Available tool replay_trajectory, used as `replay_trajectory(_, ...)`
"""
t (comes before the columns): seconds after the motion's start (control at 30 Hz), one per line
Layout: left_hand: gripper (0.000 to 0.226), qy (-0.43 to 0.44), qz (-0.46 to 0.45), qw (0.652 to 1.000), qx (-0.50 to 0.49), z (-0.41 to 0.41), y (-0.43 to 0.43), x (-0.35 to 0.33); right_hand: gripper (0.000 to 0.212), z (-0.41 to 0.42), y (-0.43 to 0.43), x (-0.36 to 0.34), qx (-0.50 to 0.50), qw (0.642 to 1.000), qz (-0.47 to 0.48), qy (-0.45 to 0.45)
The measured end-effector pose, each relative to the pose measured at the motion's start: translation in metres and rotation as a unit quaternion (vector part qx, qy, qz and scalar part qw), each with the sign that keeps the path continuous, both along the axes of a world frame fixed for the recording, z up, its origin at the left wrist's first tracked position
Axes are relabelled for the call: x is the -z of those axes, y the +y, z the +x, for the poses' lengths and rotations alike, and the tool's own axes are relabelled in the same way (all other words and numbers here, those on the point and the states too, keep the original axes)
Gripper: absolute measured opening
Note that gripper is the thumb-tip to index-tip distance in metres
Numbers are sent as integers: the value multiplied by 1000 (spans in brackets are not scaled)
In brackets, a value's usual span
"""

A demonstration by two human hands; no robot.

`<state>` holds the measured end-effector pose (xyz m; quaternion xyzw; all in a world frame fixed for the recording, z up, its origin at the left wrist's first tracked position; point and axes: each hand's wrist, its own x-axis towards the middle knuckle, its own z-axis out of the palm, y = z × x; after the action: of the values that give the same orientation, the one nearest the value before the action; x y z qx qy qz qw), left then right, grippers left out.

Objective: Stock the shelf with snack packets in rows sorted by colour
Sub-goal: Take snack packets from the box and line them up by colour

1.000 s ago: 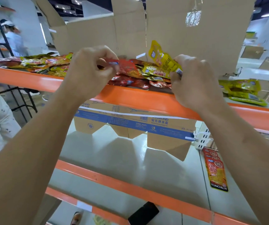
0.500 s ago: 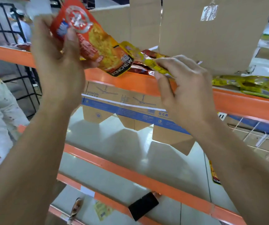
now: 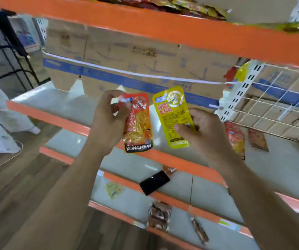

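Shelf (image 3: 42,114) is sitting behind two held packets: left hand (image 3: 109,120) is gripping one orange packet (image 3: 137,127), right hand (image 3: 210,134) is pinching one yellow packet (image 3: 174,112) (side by side, not touching).

Left hand (image 3: 109,120) grips red packet (image 3: 138,127), right hand (image 3: 206,134) yellow packet (image 3: 174,112).

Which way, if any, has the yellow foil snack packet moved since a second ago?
Yes, downward. The yellow foil snack packet, pinched by the right hand, was above the top orange shelf beam; now it is below it.
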<state>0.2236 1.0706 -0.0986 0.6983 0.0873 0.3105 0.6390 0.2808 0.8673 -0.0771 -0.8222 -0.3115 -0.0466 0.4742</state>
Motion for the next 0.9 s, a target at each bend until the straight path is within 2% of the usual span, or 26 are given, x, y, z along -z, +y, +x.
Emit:
replay_trajectory(0.17,17,75,-73,994,29,17,-41,31,20,-1,-38,38,29,983,71,166)
replay_trajectory(0.3,22,124,-84,986,71,33,-74,45,22,-1,-71,53,92,967,83,224)
replay_trajectory(0.4,24,156,-101,976,111,47,-101,53,30,5,-98,63,140,959,76,236)
replay_trajectory(0.63,43,219,-117,950,188,86,-170,64,8,28,-166,76,225,947,42,225)
replay_trajectory(0.73,51,248,-152,936,200,102,-202,67,7,43,-195,83,260,939,35,223)
replay_trajectory(0.9,34,275,-197,919,203,134,-266,75,5,76,-256,94,274,930,51,239)
